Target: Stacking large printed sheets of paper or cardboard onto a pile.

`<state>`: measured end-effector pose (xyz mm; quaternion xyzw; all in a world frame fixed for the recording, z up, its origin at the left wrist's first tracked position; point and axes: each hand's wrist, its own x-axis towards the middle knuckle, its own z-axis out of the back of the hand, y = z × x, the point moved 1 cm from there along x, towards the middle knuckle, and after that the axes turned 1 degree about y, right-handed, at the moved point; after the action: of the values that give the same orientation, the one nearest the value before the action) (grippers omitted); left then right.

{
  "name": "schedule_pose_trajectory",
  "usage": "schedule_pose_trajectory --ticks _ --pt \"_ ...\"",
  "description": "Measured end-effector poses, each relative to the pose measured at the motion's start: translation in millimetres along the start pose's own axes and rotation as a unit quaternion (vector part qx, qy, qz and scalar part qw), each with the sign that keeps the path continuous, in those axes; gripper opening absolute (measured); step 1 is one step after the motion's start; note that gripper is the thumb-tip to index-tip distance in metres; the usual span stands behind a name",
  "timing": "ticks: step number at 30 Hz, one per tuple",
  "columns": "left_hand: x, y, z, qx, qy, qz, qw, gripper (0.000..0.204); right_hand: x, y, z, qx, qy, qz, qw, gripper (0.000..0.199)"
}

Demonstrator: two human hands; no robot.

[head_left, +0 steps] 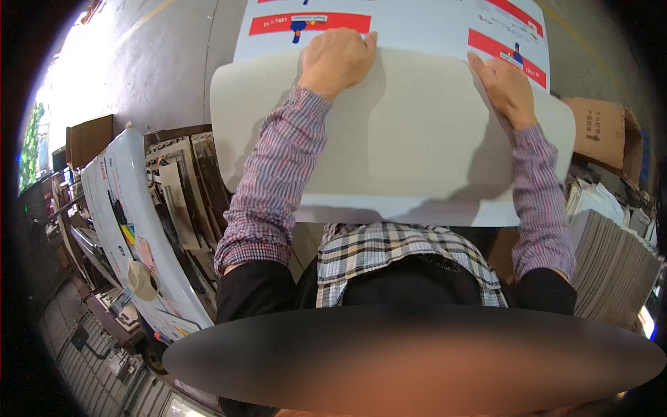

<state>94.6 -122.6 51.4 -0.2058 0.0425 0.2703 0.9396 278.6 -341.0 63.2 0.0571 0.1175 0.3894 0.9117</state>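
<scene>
In front of me lies a wide pale grey sheet (417, 139) with rounded corners, its near edge close to my apron. Beyond its far edge shows a white printed sheet (417, 31) with red bands and small blue figures. My left hand (338, 61) is closed at that far edge, left of the middle, knuckles up and thumb toward the right. My right hand (506, 87) closes on the same edge farther right, thumb pointing up and left. The undersides of my fingers are hidden. Whether the grey and printed surfaces are one folded piece, I cannot tell.
To the left stands a table (121, 177) with a white printed cover, bearing a beige roll of tape (143, 280). Cardboard pieces (184, 191) are stacked beside it. On the right are an open cardboard box (601, 132) and a tall stack of grey board (611, 260).
</scene>
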Motion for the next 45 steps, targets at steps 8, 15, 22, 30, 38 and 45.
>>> schedule_pose_trajectory --ticks 8,15,22,30,38,45 --pt "-8 21 -7 0.086 -0.078 -0.082 0.990 0.037 -8 -30 -12 0.012 -0.117 0.066 0.991 0.060" --pt "-43 138 43 0.017 -0.104 0.132 0.986 0.039 -7 -132 13 0.001 0.005 -0.033 0.999 0.060" --pt "-9 166 20 0.111 -0.195 0.096 0.970 0.041 -16 -137 -7 -0.055 -0.238 -0.074 0.967 0.045" --pt "-37 194 30 0.024 -0.114 0.198 0.973 0.043 -35 -205 10 0.082 -0.120 -0.035 0.989 0.038" --pt "-27 203 15 -0.011 -0.263 0.165 0.950 0.041 -22 -211 -18 0.002 -0.214 0.020 0.977 0.034" --pt "-91 186 65 0.027 -0.142 0.259 0.955 0.063 -86 -197 27 -0.001 -0.220 -0.161 0.962 0.052"
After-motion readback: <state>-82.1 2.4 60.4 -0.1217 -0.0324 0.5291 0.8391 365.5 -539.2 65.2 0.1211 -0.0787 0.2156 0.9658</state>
